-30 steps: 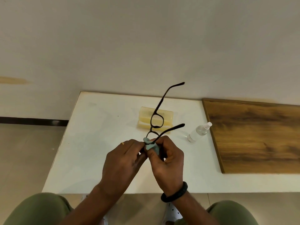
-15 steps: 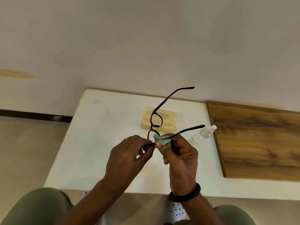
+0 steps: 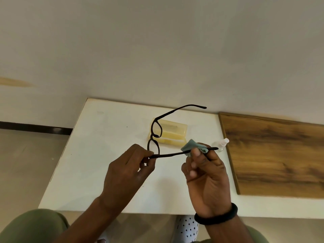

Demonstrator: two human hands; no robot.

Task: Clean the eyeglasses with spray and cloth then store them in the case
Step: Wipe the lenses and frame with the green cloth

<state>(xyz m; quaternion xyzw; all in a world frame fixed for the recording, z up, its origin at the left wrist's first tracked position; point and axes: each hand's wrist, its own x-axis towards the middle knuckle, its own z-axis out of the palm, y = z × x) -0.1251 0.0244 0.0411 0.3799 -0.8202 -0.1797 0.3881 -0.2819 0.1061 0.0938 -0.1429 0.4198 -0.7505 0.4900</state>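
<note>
Cloth [image 3: 189,146] now nr eyeglasses [image 3: 168,155] arm tip

Counter [image 3: 105,163]: white, rectangular top, far edge against wall. Left and middle surface bare white, a few small dark specks.

On it, L to R:
- Case [image 3: 173,132]: pale yellow, translucent, approx. centre, nearer far edge. Looks open, lid half twd wall, whitish strip along near half.
- Spray bottle [image 3: 221,144]: small, clear, white cap, lying on its side, right of case. Cap end at board's left edge; contact can't tell.
- Wooden board [image 3: 277,155]: brown, dark grain, flat, covers right part of counter; white strip shows along near side.
</note>
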